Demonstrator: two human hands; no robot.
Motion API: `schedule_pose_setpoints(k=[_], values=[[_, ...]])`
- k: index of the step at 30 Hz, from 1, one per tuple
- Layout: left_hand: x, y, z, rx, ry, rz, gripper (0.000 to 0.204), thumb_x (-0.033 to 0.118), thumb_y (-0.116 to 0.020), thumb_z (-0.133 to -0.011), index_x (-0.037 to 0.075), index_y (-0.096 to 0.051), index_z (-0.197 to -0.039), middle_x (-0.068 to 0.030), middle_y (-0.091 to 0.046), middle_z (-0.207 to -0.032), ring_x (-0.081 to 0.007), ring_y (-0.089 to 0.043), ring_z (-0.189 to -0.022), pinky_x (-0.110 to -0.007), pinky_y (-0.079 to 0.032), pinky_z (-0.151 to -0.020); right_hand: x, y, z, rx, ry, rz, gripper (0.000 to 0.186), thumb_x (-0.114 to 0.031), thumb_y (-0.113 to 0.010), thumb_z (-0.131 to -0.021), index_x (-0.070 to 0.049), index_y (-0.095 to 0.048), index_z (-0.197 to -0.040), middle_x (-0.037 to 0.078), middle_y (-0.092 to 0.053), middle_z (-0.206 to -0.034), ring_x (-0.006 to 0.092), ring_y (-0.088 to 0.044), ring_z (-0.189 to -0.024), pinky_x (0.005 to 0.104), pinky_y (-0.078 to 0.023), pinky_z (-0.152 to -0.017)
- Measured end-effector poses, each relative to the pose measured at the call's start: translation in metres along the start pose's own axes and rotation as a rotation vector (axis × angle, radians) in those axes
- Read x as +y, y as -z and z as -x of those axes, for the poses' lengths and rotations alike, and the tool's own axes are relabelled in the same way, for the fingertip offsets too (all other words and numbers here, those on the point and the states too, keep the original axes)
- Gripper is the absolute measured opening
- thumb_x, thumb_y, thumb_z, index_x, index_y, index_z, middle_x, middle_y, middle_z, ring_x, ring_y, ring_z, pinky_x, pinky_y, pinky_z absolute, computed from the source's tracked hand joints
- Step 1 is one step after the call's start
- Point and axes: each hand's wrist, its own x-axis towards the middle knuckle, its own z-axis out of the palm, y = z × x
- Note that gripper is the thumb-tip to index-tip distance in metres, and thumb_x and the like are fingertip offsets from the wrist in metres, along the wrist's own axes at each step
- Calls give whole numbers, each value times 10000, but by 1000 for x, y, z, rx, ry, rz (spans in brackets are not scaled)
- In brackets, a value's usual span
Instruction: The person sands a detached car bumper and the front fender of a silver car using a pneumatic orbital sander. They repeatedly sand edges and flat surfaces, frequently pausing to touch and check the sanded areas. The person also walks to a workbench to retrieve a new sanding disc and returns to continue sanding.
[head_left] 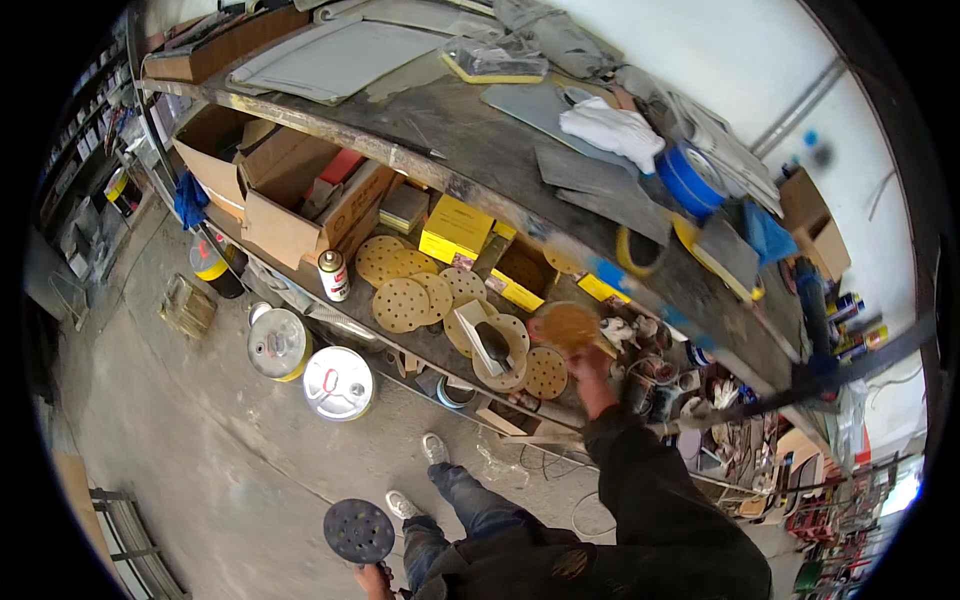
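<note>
In my right hand (592, 364), raised over the lower shelf, is a round tan sanding disc (568, 326), blurred by motion. Its fingers are closed at the disc's edge. My left hand (373, 579) hangs low near the bottom edge, closed around a sander whose round black pad with holes (358, 531) faces up. The rest of the sander is mostly hidden. Several perforated sanding discs (402, 304) lie spread along the shelf, left of my right hand. A white sanding block with a dark handle (484, 340) rests on some of them. One more disc (547, 373) lies just beside my right hand.
Yellow boxes (455, 230), a spray can (333, 276) and an opened cardboard box (285, 225) stand on the lower shelf. The upper shelf's edge (470, 185) overhangs them. Above are a blue tape roll (692, 178) and a white cloth (612, 130). Metal drums (338, 383) stand on the floor.
</note>
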Motion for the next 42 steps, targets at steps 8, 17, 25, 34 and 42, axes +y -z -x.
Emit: schedule_pose_setpoints(k=[8, 17, 25, 34, 42], values=[[-55, 5, -35, -59, 17, 205, 263, 252, -671, -924, 2, -588, -911, -70, -518, -601, -177, -500, -413, -328, -376, -367, 113, 1, -135, 118, -785, -1258, 194, -252, -703, -938, -72, -676, -1004, 60, -680, -842, 216, -685, -769, 376, -533, -629], [8, -46, 26, 27, 99, -63, 398, 407, -699, -877, 11, -703, -913, -80, -571, -555, -171, -541, -409, -307, -388, -375, 183, -13, -223, 73, -807, -1352, 229, -275, -709, -958, -109, -653, -1106, 50, -676, -921, 204, -678, -841, 359, -551, -709], [-23, -56, 22, 22, 106, 46, 420, 364, -702, -870, -30, -662, -1010, -80, -582, -591, -176, -538, -404, -319, -396, -362, 185, -42, -267, -94, -728, -1227, 280, -300, -719, -970, -138, -636, -1183, 41, -667, -966, 183, -666, -887, 345, -565, -763], [-25, -41, 73, 72, 305, 385, 319, 148, -654, -925, 19, -629, -1215, -116, -687, -958, -229, -655, -734, -362, -534, -593, 117, -35, -286, -33, 496, 117, 414, -199, -504, -1043, -15, -565, -1409, 163, -655, -1228, 338, -618, -1088, 443, -470, -975], [-31, 14, 146, 73, 139, 645, 405, 415, -486, -1060, 44, -641, -1009, -73, -652, -742, -142, -589, -535, -295, -457, -464, -95, -112, -91, -274, -154, -1487, 297, -114, -517, -1043, -24, -602, -1313, 64, -626, -1053, 170, -605, -912, 320, -532, -792]])
